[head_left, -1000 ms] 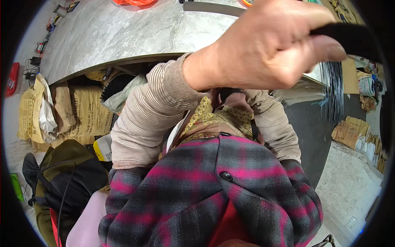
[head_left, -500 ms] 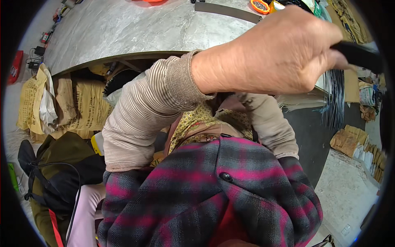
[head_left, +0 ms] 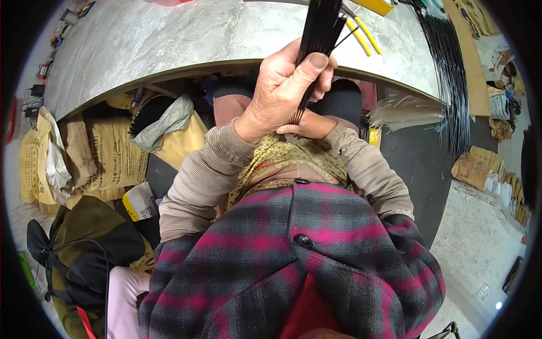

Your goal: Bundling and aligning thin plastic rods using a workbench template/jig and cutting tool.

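Observation:
My left hand (head_left: 291, 85) is wrapped round a bundle of thin, stiff black strands (head_left: 319, 34), thumb across its front. The bundle stands nearly upright, its top running out of the picture, and one strand sticks out to the right. Below, my right hand (head_left: 310, 124) lies at the bundle's lower end and touches it there. One digit of it points left under the strand ends; its other fingers are hidden, so its grip cannot be made out.
Yellow-handled pliers (head_left: 364, 37) lie on the grey marbled table (head_left: 186, 34), right of the bundle. Long black strands (head_left: 451, 73) hang over its right edge, near pale fibres (head_left: 403, 113). Paper sacks (head_left: 118, 147) stand left below the table; a dark bag (head_left: 96, 237) sits nearer.
My left hand has come back from the far right, leftward and lower, with the black bundle now upright. My right hand, hidden before, now shows at the bundle's lower end.

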A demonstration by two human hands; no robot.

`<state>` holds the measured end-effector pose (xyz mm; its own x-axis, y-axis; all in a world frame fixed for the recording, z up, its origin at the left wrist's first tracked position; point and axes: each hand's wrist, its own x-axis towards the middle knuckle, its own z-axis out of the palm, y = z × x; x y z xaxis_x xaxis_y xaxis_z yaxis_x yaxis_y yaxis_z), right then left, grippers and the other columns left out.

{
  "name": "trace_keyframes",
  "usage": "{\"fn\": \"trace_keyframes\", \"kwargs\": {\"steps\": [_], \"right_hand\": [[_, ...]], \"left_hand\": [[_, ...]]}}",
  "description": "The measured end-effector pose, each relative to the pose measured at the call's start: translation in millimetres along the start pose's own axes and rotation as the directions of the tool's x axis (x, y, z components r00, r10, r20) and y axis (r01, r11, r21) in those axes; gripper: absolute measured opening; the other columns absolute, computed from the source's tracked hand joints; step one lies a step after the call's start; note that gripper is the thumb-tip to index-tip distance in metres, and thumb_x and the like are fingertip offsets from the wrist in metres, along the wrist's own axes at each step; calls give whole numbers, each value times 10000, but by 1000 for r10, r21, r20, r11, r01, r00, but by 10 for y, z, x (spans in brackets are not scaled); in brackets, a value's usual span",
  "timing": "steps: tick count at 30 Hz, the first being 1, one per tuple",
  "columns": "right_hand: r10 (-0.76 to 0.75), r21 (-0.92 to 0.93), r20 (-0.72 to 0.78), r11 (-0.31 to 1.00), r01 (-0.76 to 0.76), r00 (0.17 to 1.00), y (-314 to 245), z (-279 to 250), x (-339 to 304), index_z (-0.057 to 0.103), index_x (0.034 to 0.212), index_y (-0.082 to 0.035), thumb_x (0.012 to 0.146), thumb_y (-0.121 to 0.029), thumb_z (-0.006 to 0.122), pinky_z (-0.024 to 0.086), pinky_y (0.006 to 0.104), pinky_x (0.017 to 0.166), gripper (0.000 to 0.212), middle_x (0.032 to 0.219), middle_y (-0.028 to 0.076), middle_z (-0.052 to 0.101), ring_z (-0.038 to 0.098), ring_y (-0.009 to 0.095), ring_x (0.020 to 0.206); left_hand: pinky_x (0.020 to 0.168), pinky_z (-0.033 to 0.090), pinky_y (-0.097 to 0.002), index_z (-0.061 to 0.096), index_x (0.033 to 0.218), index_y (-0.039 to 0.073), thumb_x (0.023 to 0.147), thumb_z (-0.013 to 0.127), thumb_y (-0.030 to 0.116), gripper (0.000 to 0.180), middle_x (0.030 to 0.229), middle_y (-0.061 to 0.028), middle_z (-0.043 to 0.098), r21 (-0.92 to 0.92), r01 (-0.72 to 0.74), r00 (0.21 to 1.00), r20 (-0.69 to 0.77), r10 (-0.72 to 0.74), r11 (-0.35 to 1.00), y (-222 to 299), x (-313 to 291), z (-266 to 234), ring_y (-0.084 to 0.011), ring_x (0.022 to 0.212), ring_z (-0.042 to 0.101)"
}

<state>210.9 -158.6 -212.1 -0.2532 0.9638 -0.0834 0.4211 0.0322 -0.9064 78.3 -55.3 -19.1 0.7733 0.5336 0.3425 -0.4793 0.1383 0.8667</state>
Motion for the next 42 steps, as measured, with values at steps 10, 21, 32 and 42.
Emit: {"fn": "trace_keyframes", "kwargs": {"steps": [10, 21, 32, 42], "right_hand": [[58, 132, 56, 989, -65, 997, 608, 635, -235, 651, 1066, -2, 894, -268, 783, 514, 424, 816, 343, 891, 146, 684, 645, 252, 862], [152, 87, 176, 982, -170, 972, 33, 442, -456, 631, 1225, 12, 951, -297, 720, 520, 418, 906, 423, 1086, 204, 715, 668, 303, 1006], [89, 51, 158, 994, -98, 983, 192, 559, -526, 657, 1116, 29, 978, -382, 677, 524, 414, 841, 434, 991, 236, 703, 673, 339, 923], [214, 288, -318, 950, -121, 924, -1156, -819, -645, 660, 1247, 5, 1012, -189, 638, 545, 294, 863, 306, 1077, 74, 738, 682, 143, 1013]], "left_hand": [[683, 489, -270, 588, 1076, 8, 1080, 546, 283, 278, 822, -36, 597, -131, 220, 973, -45, -227, 967, -601, -376, -206, -116, 716, 555], [674, 488, -299, 581, 1062, 12, 1082, 541, 294, 285, 786, -52, 591, -192, 280, 954, -53, -295, 941, -712, -679, -170, -139, 691, 551], [675, 464, -290, 562, 1027, 30, 1084, 531, 304, 281, 797, -34, 561, -233, 338, 924, -101, -368, 912, -659, -772, -73, -133, 699, 531], [701, 468, -278, 576, 1079, 32, 1088, 529, 304, 276, 811, -30, 579, -203, 338, 930, -80, -359, 919, -681, -760, -115, -122, 721, 542]]}}
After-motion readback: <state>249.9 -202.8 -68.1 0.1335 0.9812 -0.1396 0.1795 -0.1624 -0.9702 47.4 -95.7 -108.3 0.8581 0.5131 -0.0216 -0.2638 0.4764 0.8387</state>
